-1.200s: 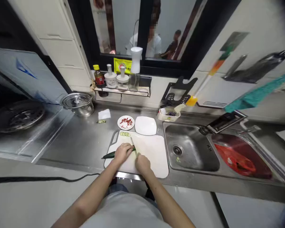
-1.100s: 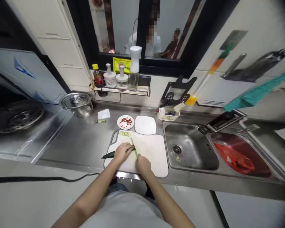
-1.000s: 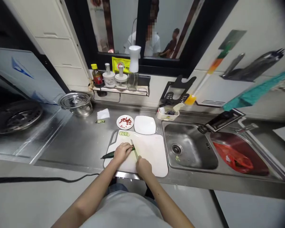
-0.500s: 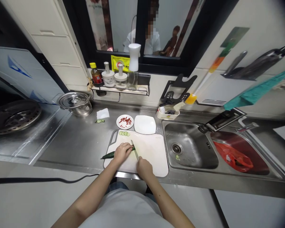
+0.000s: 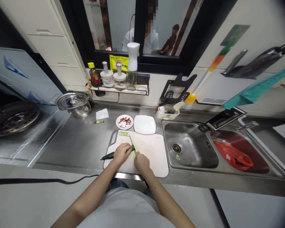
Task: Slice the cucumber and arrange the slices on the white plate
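Cucumber [image 5: 107, 156] lay beneath the left hand [image 5: 120, 154], knife [image 5: 133, 144] across its right end

The cucumber lay directly under the fingers of the left hand, which were clamped on it, so that hand was the nearer. From the right hand [image 5: 141, 163], whose fingers were closed around the knife's hidden handle, the cucumber lay to the left and farther from the near edge of the board [image 5: 154, 152]. The blade slanted from the right hand toward the board's far left corner, crossing the cucumber's line steeply just beside the left fingertips; whether it touched the skin could not be told.

The cucumber's long axis ran mostly from left to right, with its right end tilted toward the board's far edge. Its tapered tip pointed left and poked just past the board's left edge; the middle was hidden by the left hand.

Pale slices [image 5: 123, 134] lay overlapping in a row near the far left corner. Beyond the far edge, a square plate [image 5: 144, 124] stood on the surface [image 5: 68, 142].
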A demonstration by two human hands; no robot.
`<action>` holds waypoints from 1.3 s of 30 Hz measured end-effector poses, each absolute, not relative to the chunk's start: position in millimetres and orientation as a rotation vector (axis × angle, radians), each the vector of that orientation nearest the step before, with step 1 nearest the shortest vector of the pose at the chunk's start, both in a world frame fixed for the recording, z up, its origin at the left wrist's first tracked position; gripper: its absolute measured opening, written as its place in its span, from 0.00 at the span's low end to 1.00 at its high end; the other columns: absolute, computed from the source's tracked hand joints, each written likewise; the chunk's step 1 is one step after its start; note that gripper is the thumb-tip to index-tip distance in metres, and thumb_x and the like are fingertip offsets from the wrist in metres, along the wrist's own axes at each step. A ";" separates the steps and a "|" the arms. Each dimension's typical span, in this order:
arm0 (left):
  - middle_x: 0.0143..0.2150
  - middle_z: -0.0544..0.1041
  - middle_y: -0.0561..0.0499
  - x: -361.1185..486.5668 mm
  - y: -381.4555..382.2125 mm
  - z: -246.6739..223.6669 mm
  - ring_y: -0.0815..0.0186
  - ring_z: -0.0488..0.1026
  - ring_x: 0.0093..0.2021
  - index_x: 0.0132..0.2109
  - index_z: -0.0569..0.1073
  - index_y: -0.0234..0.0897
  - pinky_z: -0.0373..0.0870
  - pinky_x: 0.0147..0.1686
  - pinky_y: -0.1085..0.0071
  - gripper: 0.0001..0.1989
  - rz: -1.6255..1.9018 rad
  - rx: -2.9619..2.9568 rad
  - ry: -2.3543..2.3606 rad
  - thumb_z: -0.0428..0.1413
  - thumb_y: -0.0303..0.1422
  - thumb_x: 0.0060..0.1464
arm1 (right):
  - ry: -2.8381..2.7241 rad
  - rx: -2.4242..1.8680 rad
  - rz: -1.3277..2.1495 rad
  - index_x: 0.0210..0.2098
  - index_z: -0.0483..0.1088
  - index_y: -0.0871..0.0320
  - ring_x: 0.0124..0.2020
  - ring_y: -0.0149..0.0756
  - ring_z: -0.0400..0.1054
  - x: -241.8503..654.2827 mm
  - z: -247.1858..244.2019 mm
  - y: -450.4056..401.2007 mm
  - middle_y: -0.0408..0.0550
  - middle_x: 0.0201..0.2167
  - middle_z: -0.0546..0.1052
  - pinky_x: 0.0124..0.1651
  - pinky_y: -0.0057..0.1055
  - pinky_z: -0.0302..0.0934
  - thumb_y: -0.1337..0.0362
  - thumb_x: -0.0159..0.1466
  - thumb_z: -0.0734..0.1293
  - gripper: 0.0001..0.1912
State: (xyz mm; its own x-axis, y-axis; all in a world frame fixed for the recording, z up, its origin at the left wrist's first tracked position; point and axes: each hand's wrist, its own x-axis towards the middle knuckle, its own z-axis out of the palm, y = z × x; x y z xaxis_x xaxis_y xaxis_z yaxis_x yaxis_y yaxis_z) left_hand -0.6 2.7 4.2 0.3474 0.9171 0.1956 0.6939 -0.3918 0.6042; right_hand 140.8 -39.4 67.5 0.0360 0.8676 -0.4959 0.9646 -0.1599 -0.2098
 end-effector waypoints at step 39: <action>0.44 0.78 0.50 -1.2 3.3 9.2 0.63 0.71 0.46 0.44 0.78 0.43 0.67 0.48 0.67 0.11 0.683 2.153 1.418 0.51 0.34 0.60 | 1.916 2.102 -0.822 0.50 0.68 0.63 0.48 0.42 0.72 140.9 74.0 -31.3 0.60 0.44 0.77 0.45 0.32 0.61 0.71 0.66 0.53 0.17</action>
State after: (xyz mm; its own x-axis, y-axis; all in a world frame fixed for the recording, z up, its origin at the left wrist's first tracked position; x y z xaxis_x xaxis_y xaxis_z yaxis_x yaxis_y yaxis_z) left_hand -1.2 3.3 9.2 0.3419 0.9281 0.1474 0.6939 -0.3551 0.6264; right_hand 140.9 -31.3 74.0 0.0160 0.8615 -0.5074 0.9615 -0.1524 -0.2285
